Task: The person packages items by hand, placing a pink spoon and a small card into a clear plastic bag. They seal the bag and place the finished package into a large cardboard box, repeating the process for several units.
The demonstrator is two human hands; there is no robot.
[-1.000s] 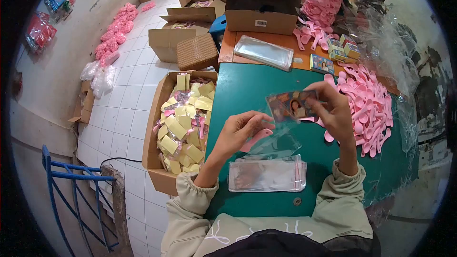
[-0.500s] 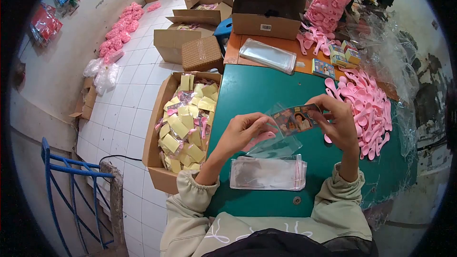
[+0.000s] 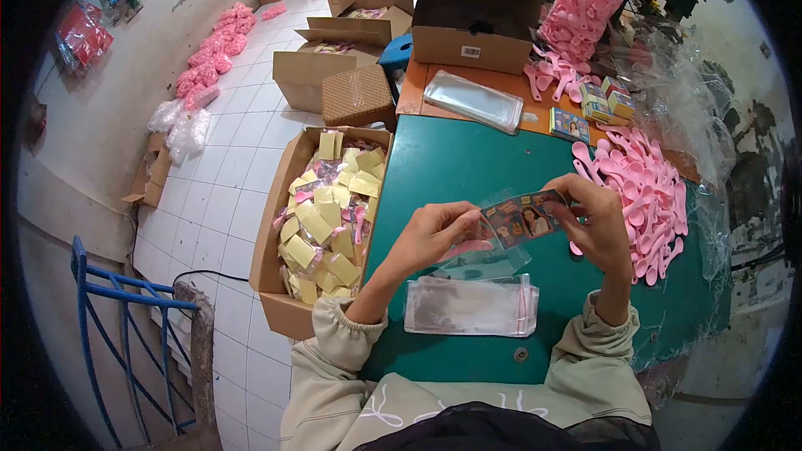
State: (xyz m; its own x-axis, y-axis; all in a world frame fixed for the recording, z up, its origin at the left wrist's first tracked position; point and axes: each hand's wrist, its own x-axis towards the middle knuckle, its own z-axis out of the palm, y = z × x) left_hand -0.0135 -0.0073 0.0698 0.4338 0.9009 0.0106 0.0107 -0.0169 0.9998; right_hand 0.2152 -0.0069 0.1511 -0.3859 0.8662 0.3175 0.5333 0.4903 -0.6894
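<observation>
My left hand (image 3: 433,238) is closed, its thumb and fingers pinching a clear plastic bag (image 3: 494,262) that hangs below them. A pink spoon (image 3: 469,248) shows beneath these fingers, partly hidden. Between thumb and fingers, my right hand (image 3: 591,215) grips the right end of a dark printed card (image 3: 525,219) with pictures on it. The card's left end overlaps the bag, right at my left fingertips. Just below, a stack of flat clear bags (image 3: 470,305) lies on the green tabletop (image 3: 451,169).
Pink spoons (image 3: 639,200) are heaped at the right. Printed cards (image 3: 570,124) and another stack of clear bags (image 3: 474,100) lie at the back. Left of the table, a cardboard box (image 3: 286,305) holds many packets with yellow cards. A blue railing (image 3: 134,296) stands at lower left.
My left hand has shifted slightly right and down, its fingertips now close to the card's left end. The card's picture shows more fully. The bag's raised upper part has dropped lower.
</observation>
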